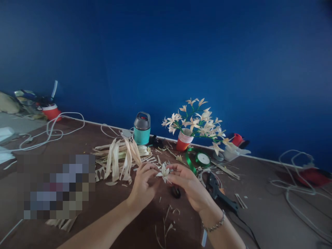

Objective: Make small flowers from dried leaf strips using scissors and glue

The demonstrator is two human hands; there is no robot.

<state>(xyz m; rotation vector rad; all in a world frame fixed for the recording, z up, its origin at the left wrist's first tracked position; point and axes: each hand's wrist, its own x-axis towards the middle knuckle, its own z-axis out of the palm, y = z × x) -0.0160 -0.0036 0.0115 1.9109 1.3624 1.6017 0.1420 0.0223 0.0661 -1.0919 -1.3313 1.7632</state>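
Head view: right hand (188, 182) pinches a flower (164, 173).

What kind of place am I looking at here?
Probably a makeshift craft spot beside a blue wall. A small pale flower sits between the left hand and right hand, with dried, pale strips and a spool of green ribbon lying nearby.

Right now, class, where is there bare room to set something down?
The brown surface looks bare at right, between the pale strips and the white cable, and at left, between the looped cord and the husks. It is crowded around the left hand, right hand and flower, with ribbon and glue gun close by.
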